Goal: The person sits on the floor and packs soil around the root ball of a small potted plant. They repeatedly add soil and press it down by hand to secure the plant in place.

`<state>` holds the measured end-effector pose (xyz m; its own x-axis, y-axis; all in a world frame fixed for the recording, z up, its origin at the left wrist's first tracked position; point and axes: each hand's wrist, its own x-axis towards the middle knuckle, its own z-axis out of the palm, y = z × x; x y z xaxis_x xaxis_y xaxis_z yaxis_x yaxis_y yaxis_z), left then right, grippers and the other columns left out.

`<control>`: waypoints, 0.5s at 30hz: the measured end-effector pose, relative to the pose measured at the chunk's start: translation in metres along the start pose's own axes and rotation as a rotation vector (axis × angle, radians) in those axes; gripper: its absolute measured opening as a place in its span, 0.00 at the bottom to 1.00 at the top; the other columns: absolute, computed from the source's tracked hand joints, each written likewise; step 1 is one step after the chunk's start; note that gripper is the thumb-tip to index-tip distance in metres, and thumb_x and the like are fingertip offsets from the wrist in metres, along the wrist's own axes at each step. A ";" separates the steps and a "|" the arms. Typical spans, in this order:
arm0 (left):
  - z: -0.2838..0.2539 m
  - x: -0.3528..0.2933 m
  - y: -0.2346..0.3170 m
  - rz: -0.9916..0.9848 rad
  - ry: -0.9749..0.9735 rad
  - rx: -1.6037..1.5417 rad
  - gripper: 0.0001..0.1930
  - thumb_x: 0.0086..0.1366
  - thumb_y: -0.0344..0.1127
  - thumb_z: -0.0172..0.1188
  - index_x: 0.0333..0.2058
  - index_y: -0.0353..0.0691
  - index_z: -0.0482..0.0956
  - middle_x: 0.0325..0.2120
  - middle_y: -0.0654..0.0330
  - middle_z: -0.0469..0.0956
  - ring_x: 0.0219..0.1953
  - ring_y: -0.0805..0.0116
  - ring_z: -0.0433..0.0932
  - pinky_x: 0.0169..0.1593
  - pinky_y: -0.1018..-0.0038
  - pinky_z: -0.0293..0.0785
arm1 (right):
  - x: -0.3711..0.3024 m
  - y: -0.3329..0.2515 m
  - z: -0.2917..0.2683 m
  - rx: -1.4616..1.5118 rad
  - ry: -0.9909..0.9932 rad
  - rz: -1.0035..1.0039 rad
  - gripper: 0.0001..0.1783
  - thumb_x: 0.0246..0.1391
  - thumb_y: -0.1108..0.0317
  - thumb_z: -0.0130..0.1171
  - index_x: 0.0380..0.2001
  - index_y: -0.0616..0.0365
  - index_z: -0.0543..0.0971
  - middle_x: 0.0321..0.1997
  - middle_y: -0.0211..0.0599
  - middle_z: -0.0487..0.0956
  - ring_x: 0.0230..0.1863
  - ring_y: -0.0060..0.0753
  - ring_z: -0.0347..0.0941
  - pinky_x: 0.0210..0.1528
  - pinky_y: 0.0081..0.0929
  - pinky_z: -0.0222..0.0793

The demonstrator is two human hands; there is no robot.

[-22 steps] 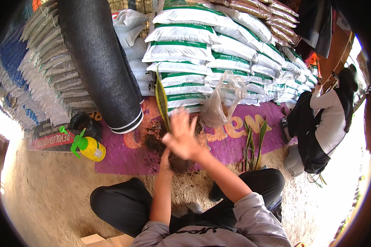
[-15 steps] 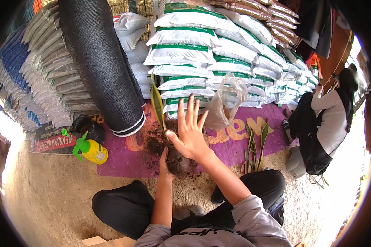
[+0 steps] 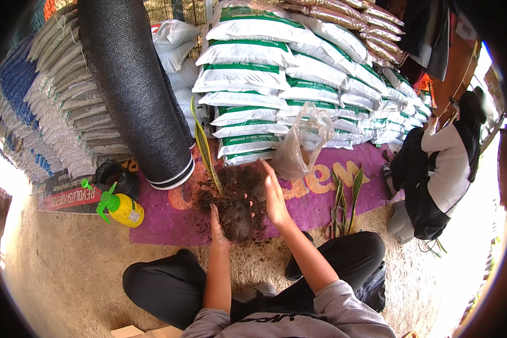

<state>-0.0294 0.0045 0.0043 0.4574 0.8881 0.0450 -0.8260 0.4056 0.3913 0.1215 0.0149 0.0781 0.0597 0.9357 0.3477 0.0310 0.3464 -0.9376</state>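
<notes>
A snake plant [image 3: 203,147] with one tall, yellow-edged leaf stands tilted up out of a dark root ball [image 3: 235,218]. My left hand [image 3: 217,226] cradles this root ball from below and the left, its fingertips showing on the far right side of it. Just to the right, my right hand [image 3: 275,198] is held on edge with straight fingers, palm facing the roots and apart from them. Loose dark soil [image 3: 248,176] lies heaped on the purple banner [image 3: 161,222] beyond the hands; the root ball partly covers it.
A yellow sprayer with a green top [image 3: 124,208] stands at left, near a big black mesh roll [image 3: 135,90]. White sacks [image 3: 245,76] are stacked behind. A clear plastic bag [image 3: 299,149], more snake plant leaves [image 3: 354,197] and a crouching person [image 3: 442,163] are at right.
My right hand has turned from spread fingers in front of the plant to an edge-on pose, moving right and down. The left hand still holds the root ball, now more exposed.
</notes>
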 end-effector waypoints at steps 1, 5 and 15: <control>0.005 0.000 -0.002 -0.007 0.080 -0.028 0.40 0.59 0.67 0.45 0.56 0.36 0.62 0.53 0.50 0.67 0.52 0.55 0.70 0.55 0.57 0.66 | -0.009 0.012 -0.002 -0.092 -0.028 -0.119 0.33 0.60 0.50 0.41 0.62 0.59 0.56 0.63 0.44 0.59 0.64 0.39 0.53 0.64 0.35 0.45; 0.016 0.005 -0.015 0.071 0.351 0.084 0.42 0.57 0.67 0.48 0.59 0.40 0.58 0.57 0.54 0.62 0.57 0.58 0.64 0.58 0.58 0.62 | -0.043 0.042 0.010 0.167 0.052 0.019 0.35 0.53 0.49 0.51 0.58 0.62 0.63 0.57 0.43 0.67 0.57 0.36 0.63 0.61 0.31 0.55; 0.030 0.029 -0.028 0.079 0.362 0.302 0.22 0.66 0.50 0.46 0.49 0.37 0.70 0.44 0.60 0.74 0.45 0.69 0.74 0.48 0.71 0.71 | -0.041 0.036 0.004 -0.127 0.147 -0.214 0.45 0.49 0.38 0.50 0.58 0.67 0.60 0.61 0.57 0.60 0.63 0.53 0.55 0.64 0.41 0.48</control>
<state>0.0172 0.0121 0.0221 0.2082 0.9537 -0.2170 -0.6965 0.3004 0.6516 0.1164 -0.0104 0.0305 0.1824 0.8193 0.5436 0.1830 0.5150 -0.8374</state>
